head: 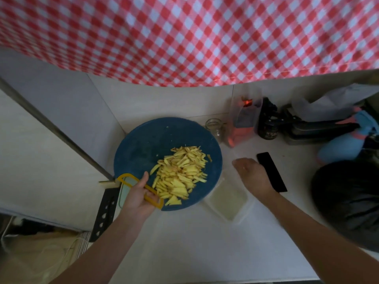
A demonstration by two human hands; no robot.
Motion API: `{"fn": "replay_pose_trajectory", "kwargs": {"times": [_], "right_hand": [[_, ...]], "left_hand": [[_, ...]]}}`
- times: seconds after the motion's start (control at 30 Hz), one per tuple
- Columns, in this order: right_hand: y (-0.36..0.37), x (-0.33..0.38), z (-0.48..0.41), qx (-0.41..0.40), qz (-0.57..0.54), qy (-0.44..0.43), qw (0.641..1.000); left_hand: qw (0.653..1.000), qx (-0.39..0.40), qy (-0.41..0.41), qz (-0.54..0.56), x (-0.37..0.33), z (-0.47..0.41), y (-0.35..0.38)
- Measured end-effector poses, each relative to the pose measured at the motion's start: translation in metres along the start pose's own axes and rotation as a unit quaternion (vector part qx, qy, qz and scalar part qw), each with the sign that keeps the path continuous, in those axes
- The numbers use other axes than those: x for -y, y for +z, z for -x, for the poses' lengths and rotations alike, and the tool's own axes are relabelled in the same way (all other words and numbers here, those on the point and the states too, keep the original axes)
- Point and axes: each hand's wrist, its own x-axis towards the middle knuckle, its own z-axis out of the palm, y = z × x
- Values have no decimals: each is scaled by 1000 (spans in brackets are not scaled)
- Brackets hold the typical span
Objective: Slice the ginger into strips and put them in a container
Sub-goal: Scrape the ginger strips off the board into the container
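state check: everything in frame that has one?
Ginger strips: cut, piled on the board.
Container: open, empty.
Jar: no lid, looks empty.
Phone: screen dark.
Left hand: grips the yellow tool.
Right hand: open, holds nothing.

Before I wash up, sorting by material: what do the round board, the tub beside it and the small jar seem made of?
Round board: probably plastic, matte even blue with pale scuffs.
Tub: looks like thin clear plastic, translucent walls, rounded rim.
Small jar: likely glass, clear with glints, though blur leaves it open.
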Motion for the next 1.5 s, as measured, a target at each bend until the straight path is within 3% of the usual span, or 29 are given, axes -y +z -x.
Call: {"fn": "replay_pose_trajectory", "kwargs": {"times": [0.03, 0.07, 0.13, 0.2, 0.3, 0.43, 0.57, 0.67, 0.8, 0.9, 0.97, 1.0, 1.07, 1.13, 1.17, 1.5], "right_hand": [[2, 12, 7, 20, -133, 58, 989], [5, 22, 15, 77, -265, 114, 954], [14, 31, 26, 174, -411, 160, 881], [18, 33, 30, 188, -461, 150, 854], [11, 31, 27, 164, -481, 129, 852], [-19, 23, 16, 176, -520, 151, 822], [-49, 9, 10, 219, -488, 168, 828], [-58, -3, 10, 246, -464, 174, 833], [-55, -8, 8, 265, -431, 184, 843], [-50, -11, 9, 227, -406, 194, 864], [-47, -21, 10, 146, -359, 201, 900], [-47, -31, 12, 81, -297, 207, 929], [-50, -54, 18, -19, -44, 197, 979], [-53, -70, 32, -20, 191, 177, 965], [-52, -75, 38, -13, 242, 179, 953], [-48, -78, 58, -29, 217, 183, 958]], "left_hand": [[1000, 11, -6, 15, 2, -1, 3], [1000, 17, -12, 24, 4, -3, 5], [999, 25, -24, 27, 7, -7, 8], [999, 36, -31, 25, 10, -10, 13], [998, 56, -29, 22, 10, -11, 13], [995, 88, -12, 41, -1, -9, 5], [989, 133, -46, 51, -18, -9, -10], [986, 143, -85, -9, -22, -12, -15], [987, 109, -71, -97, -19, -20, -14], [987, 96, -54, -118, -20, -26, -14], [985, 110, -45, -122, -21, -27, -13], [985, 117, -39, -122, -22, -26, -13], [985, 126, -28, -115, -25, -27, -16], [986, 128, -21, -106, -28, -30, -20], [986, 128, -16, -106, -29, -31, -22], [993, 78, 22, -91, -24, -40, -42]]}}
